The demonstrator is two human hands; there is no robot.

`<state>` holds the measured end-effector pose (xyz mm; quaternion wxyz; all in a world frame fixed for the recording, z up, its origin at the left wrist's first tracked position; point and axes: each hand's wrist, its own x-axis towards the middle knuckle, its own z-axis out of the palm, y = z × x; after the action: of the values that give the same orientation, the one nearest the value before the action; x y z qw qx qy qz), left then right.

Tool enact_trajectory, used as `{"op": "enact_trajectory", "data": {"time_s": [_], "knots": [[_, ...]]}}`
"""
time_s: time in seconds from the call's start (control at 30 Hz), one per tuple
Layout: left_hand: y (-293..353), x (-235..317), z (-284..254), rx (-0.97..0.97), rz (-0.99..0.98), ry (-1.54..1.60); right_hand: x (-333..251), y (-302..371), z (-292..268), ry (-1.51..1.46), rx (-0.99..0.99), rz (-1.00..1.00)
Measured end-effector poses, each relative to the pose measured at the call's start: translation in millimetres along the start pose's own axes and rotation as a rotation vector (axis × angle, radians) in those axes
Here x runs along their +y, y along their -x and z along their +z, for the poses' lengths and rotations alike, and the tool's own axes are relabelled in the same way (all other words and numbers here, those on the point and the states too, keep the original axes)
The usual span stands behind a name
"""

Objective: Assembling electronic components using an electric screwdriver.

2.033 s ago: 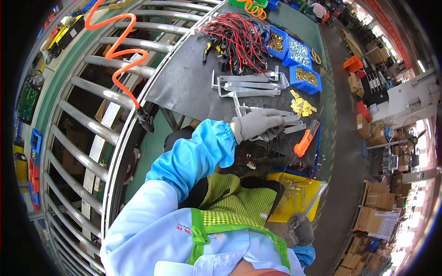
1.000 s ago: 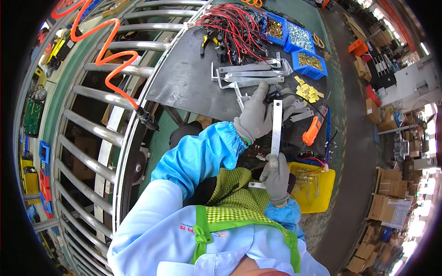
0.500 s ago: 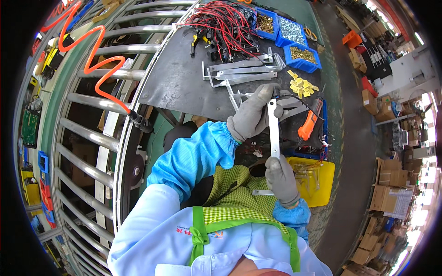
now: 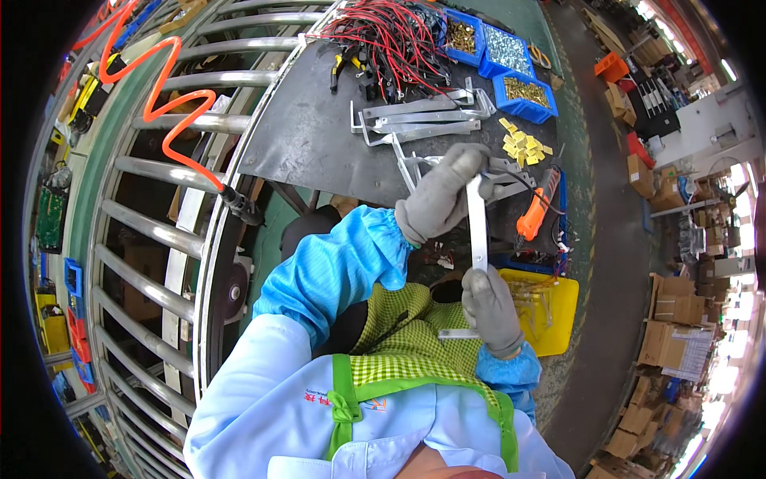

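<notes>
A long, flat silver metal bracket [image 4: 478, 231] stands nearly upright between my gloved hands. My left hand [image 4: 443, 195] is closed round its upper end, with thumb and fingers covering that tip. Lower down, my right hand [image 4: 491, 311] grips the other end, and a short bent metal leg [image 4: 457, 334] sticks out to the left beneath it. A thin black cable [image 4: 523, 181] runs right from beside my left fingertips; where it begins is hidden. Just right of the bracket lies an orange power screwdriver [image 4: 533, 215] on the dark table [image 4: 307, 132].
More bent metal brackets [image 4: 419, 120] lie behind my left hand. Beyond are red and black wires [image 4: 391, 40], blue bins of small hardware [image 4: 527, 112] and yellow pieces [image 4: 523, 145]. A yellow tray [image 4: 566, 319] stands at right. Left is a roller conveyor [image 4: 155, 227] with an orange coiled hose [image 4: 163, 88].
My left thumb and fingers have shifted over the bracket's upper end, covering the dark rounded part that showed there before. The bracket has turned slightly; my right hand keeps its grip.
</notes>
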<state>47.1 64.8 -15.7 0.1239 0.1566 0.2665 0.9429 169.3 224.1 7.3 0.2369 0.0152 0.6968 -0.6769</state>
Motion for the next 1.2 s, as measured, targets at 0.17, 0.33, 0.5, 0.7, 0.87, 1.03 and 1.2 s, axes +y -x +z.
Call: {"op": "enact_trajectory", "data": {"time_s": [0.17, 0.33, 0.5, 0.7, 0.87, 1.03, 1.2], "knots": [[24.5, -17.5, 29.6, 0.049, -0.180, -0.057, -10.2, -24.2, 1.2, -0.110, 0.081, -0.032], [28.0, -22.0, 17.0, -0.054, -0.192, -0.523, 1.1, -39.7, 8.0, 0.039, 0.257, -0.264], [33.5, -8.3, 15.7, -0.086, -0.430, -0.471, -7.4, -27.8, 2.7, 0.275, 0.224, -0.261], [43.1, 40.1, 17.3, -0.005, -0.304, -0.262, -104.8, 21.9, -87.8, 0.721, -0.129, -0.282], [49.1, 59.9, 7.2, -0.116, -0.299, 0.090, -127.0, -125.0, -91.0, 0.927, 0.359, -0.594], [35.9, 54.1, -1.0, -0.057, -0.516, 0.002, -65.4, -300.9, -163.7, 1.313, 0.238, -0.525], [30.5, 48.1, -9.9, 0.008, -0.447, -0.128, -70.3, -341.3, -126.1, 1.673, 0.372, -0.165]]}}
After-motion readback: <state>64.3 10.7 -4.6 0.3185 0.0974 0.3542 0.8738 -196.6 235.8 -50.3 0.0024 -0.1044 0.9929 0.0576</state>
